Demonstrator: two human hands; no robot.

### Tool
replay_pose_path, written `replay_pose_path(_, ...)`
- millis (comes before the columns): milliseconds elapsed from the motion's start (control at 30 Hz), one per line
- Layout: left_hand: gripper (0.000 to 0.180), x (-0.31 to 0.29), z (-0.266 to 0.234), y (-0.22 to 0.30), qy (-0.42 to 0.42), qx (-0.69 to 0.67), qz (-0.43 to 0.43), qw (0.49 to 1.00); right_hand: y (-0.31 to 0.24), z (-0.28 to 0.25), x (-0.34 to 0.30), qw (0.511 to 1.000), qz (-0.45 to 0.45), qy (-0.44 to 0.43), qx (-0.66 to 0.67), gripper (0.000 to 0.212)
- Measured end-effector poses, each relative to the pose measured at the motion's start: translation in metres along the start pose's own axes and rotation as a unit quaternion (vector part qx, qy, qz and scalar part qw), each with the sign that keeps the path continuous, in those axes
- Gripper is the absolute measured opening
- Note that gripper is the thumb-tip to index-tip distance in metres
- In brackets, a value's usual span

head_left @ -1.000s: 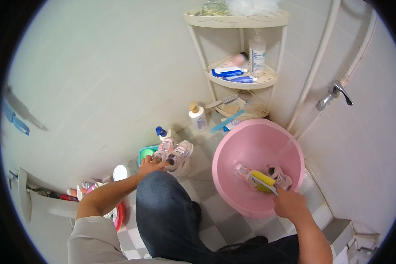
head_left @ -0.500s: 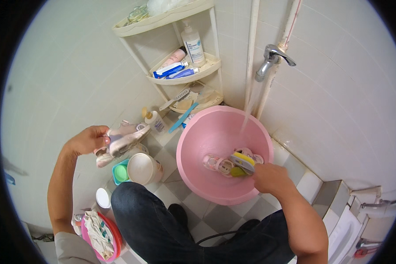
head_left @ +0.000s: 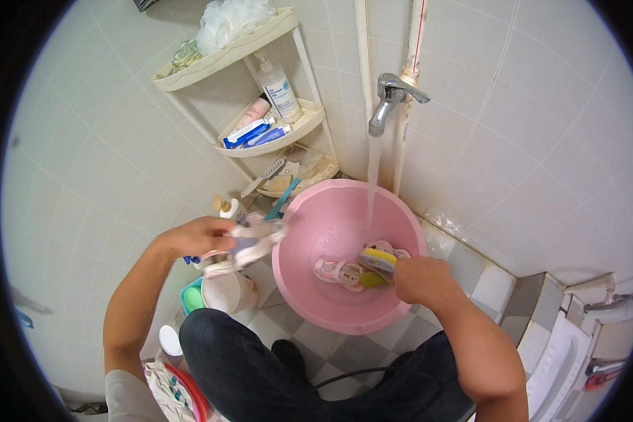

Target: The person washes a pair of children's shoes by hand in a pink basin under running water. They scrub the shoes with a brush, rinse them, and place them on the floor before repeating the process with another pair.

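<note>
I have the left hand (head_left: 198, 238) clasping pale shoes (head_left: 254, 244), the right hand (head_left: 423, 280) gripping a brush (head_left: 380, 262) over the pink basin (head_left: 313, 302).

Left of centre, the left hand (head_left: 202, 238) grips blurred pale shoes (head_left: 250, 246); right of centre, the right hand (head_left: 423, 279) holds a brush (head_left: 380, 260) by other shoes (head_left: 337, 272) in a pink basin (head_left: 313, 302). Upper right, a tap (head_left: 383, 105) pours water (head_left: 373, 169) into it.

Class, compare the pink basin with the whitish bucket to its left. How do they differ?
The pink basin is much wider than the whitish bucket. Running water falls into the basin, not onto the bucket. The basin is pink; the bucket is whitish. Both look round and stand on the tiled floor.
</note>
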State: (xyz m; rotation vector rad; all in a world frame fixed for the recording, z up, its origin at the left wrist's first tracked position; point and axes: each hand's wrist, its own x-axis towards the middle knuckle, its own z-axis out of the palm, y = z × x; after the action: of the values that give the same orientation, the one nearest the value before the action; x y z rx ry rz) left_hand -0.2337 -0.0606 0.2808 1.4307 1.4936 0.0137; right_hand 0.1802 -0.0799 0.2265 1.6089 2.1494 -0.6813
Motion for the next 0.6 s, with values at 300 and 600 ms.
replay_pose_path(300,0.042,0.166,0.155,0.061,0.060,0.311,0.083,0.945,-0.014,0.020,-0.002,0.987,-0.066,-0.134,-0.057,0.027)
replay_pose_path(600,0.055,0.192,0.205,0.003,0.110,0.309,0.087,0.941,-0.035,0.060,0.018,0.975,-0.138,-0.157,-0.078,0.028)
